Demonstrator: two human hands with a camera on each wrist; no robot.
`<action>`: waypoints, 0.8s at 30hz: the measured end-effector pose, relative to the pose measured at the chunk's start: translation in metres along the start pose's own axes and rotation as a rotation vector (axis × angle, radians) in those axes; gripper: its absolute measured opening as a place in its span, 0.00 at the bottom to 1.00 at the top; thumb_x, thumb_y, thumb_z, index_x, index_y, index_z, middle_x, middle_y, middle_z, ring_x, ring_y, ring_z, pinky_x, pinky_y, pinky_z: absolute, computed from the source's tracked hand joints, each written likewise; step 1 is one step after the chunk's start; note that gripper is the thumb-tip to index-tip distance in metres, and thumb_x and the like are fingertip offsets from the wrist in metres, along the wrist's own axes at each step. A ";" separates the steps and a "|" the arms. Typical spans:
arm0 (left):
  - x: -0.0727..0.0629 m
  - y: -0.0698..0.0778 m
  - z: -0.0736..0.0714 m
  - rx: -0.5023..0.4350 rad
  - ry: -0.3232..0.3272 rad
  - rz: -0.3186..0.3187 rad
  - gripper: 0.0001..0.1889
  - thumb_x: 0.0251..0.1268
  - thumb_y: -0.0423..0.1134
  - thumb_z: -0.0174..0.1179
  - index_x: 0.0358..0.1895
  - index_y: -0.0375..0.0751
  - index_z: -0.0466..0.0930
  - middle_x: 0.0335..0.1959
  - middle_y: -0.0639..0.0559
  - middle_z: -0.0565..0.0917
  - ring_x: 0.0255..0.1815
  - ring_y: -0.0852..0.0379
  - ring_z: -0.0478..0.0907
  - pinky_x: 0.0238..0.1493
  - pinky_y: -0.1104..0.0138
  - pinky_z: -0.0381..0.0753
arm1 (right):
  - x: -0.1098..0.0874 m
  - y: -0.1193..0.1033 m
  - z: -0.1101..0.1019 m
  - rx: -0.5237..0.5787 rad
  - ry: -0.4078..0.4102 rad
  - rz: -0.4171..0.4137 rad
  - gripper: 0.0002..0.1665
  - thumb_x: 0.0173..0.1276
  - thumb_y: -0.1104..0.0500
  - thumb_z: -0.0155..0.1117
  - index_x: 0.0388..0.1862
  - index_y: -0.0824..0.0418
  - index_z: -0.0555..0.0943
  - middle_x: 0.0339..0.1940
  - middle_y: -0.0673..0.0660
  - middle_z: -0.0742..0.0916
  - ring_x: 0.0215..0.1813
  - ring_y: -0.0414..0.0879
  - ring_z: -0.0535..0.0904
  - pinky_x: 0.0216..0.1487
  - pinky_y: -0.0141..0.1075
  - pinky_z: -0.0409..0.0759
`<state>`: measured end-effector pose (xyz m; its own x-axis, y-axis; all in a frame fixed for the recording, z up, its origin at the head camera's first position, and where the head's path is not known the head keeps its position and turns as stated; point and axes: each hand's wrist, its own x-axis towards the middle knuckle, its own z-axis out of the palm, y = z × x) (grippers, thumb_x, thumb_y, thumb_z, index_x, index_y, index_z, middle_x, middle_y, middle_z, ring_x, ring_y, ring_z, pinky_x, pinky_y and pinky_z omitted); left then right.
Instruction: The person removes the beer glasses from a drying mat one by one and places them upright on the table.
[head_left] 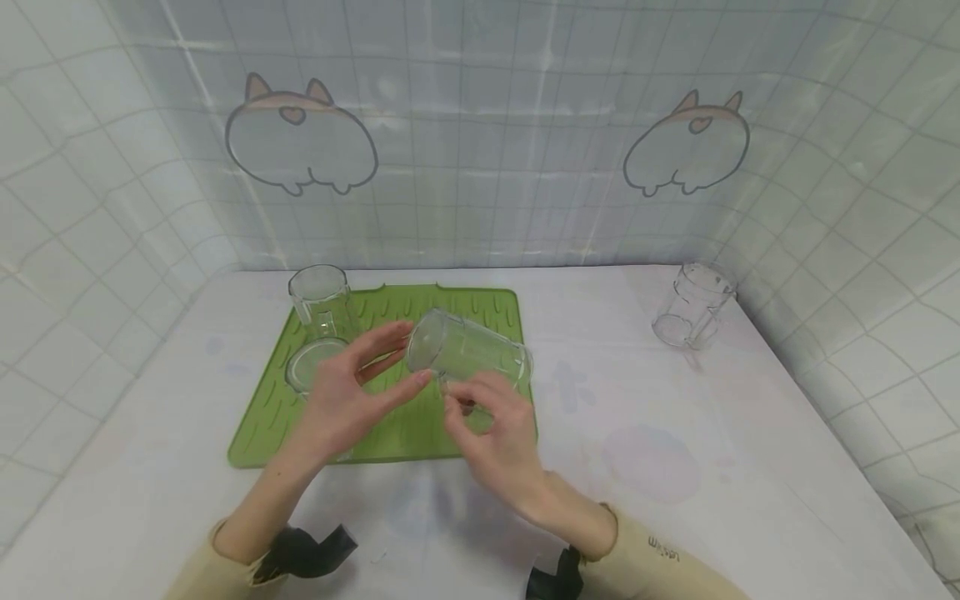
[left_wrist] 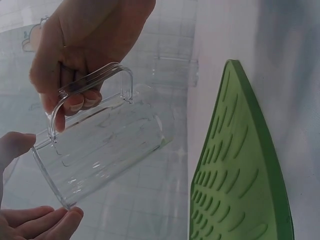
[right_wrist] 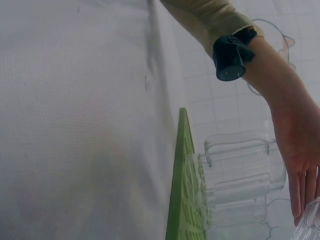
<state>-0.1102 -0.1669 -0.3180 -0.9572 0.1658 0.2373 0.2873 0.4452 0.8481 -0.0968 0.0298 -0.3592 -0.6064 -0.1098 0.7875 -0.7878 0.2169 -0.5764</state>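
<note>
A clear glass mug point(head_left: 472, 346) is held tilted on its side over a green ridged mat point(head_left: 405, 429). My right hand point(head_left: 498, 433) grips its handle, fingers curled through the loop, as the left wrist view shows from below. At the mug's left end, my left hand point(head_left: 348, 387) pinches the edge, thumb on one side and fingertips on the opposite side. In the left wrist view the mug point(left_wrist: 105, 145) hangs apart from the mat point(left_wrist: 227, 170). Two more glass mugs stand on the mat's left part, a back one point(head_left: 321, 296) and a front one point(head_left: 311, 362), partly behind my left hand.
Another glass mug point(head_left: 690, 308) stands at the back right of the white-covered table point(head_left: 645, 517). Tiled-pattern curtains point(head_left: 495, 167) rise behind and at both sides. Black straps with stubby mounts point(head_left: 311, 554) sit on both wrists.
</note>
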 end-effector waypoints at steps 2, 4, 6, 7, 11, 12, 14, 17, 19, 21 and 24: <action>0.000 0.000 0.000 -0.011 0.000 -0.007 0.34 0.61 0.47 0.72 0.70 0.45 0.71 0.68 0.48 0.77 0.67 0.48 0.76 0.57 0.71 0.84 | 0.000 -0.001 0.000 -0.022 -0.009 -0.012 0.09 0.59 0.74 0.64 0.35 0.64 0.86 0.28 0.53 0.85 0.32 0.42 0.79 0.34 0.26 0.83; 0.000 0.000 0.000 -0.016 0.000 -0.016 0.35 0.60 0.47 0.72 0.70 0.45 0.70 0.68 0.48 0.76 0.67 0.47 0.76 0.58 0.71 0.83 | -0.001 -0.002 0.001 -0.037 -0.019 -0.027 0.08 0.59 0.73 0.64 0.34 0.64 0.86 0.28 0.53 0.85 0.32 0.42 0.80 0.35 0.24 0.83; 0.001 0.000 0.000 -0.010 0.000 -0.022 0.36 0.60 0.47 0.72 0.71 0.45 0.70 0.68 0.47 0.76 0.67 0.47 0.76 0.59 0.70 0.82 | -0.001 -0.002 0.001 -0.053 -0.027 -0.051 0.08 0.59 0.72 0.65 0.34 0.64 0.86 0.28 0.54 0.85 0.32 0.41 0.80 0.36 0.23 0.82; 0.000 0.000 0.000 -0.008 0.000 -0.024 0.36 0.60 0.47 0.72 0.71 0.44 0.70 0.68 0.47 0.76 0.67 0.47 0.75 0.60 0.69 0.82 | -0.001 -0.002 0.001 -0.058 -0.031 -0.065 0.08 0.59 0.72 0.65 0.34 0.64 0.86 0.28 0.54 0.85 0.32 0.41 0.80 0.36 0.23 0.82; 0.000 0.000 0.001 0.004 -0.002 -0.035 0.38 0.60 0.48 0.72 0.72 0.43 0.68 0.69 0.46 0.75 0.68 0.47 0.75 0.61 0.67 0.82 | -0.001 -0.004 0.002 -0.071 -0.051 -0.098 0.09 0.57 0.72 0.65 0.34 0.63 0.86 0.29 0.54 0.86 0.33 0.41 0.80 0.37 0.21 0.82; 0.000 0.000 0.001 0.006 -0.003 -0.038 0.38 0.60 0.48 0.72 0.72 0.43 0.68 0.69 0.46 0.75 0.68 0.47 0.74 0.61 0.66 0.82 | -0.002 -0.004 0.002 -0.071 -0.058 -0.104 0.09 0.57 0.72 0.65 0.35 0.63 0.86 0.29 0.54 0.86 0.33 0.41 0.80 0.38 0.21 0.82; 0.000 0.000 0.001 0.013 -0.002 -0.040 0.39 0.59 0.48 0.72 0.72 0.42 0.67 0.70 0.45 0.74 0.69 0.47 0.74 0.62 0.66 0.82 | -0.002 -0.005 0.002 -0.077 -0.068 -0.120 0.09 0.57 0.72 0.64 0.35 0.63 0.86 0.30 0.53 0.86 0.33 0.41 0.81 0.38 0.21 0.82; -0.001 0.000 0.001 0.026 0.000 -0.046 0.39 0.60 0.49 0.72 0.73 0.42 0.67 0.70 0.45 0.74 0.69 0.47 0.73 0.63 0.64 0.81 | -0.002 -0.005 0.003 -0.088 -0.083 -0.143 0.09 0.58 0.72 0.64 0.35 0.62 0.85 0.30 0.52 0.86 0.33 0.41 0.81 0.40 0.22 0.82; -0.001 0.000 0.001 0.029 0.001 -0.049 0.39 0.60 0.49 0.72 0.73 0.42 0.66 0.70 0.45 0.73 0.69 0.47 0.73 0.64 0.63 0.81 | -0.002 -0.005 0.003 -0.092 -0.092 -0.155 0.08 0.59 0.72 0.63 0.34 0.62 0.85 0.29 0.52 0.85 0.33 0.40 0.81 0.41 0.22 0.81; -0.001 0.000 0.001 0.035 0.004 -0.049 0.39 0.60 0.49 0.71 0.73 0.42 0.66 0.70 0.44 0.73 0.69 0.47 0.72 0.65 0.60 0.80 | -0.002 -0.005 0.004 -0.093 -0.101 -0.167 0.07 0.60 0.71 0.63 0.34 0.62 0.84 0.29 0.51 0.85 0.33 0.40 0.80 0.42 0.23 0.81; -0.002 0.000 0.001 0.043 0.009 -0.045 0.39 0.60 0.49 0.71 0.73 0.41 0.67 0.70 0.44 0.74 0.69 0.47 0.72 0.65 0.56 0.80 | -0.002 -0.005 0.004 -0.093 -0.113 -0.178 0.07 0.60 0.71 0.62 0.33 0.61 0.84 0.29 0.51 0.85 0.33 0.40 0.80 0.42 0.24 0.80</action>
<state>-0.1085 -0.1665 -0.3186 -0.9695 0.1366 0.2036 0.2447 0.4897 0.8368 -0.0922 0.0256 -0.3593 -0.4706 -0.2608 0.8429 -0.8735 0.2723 -0.4035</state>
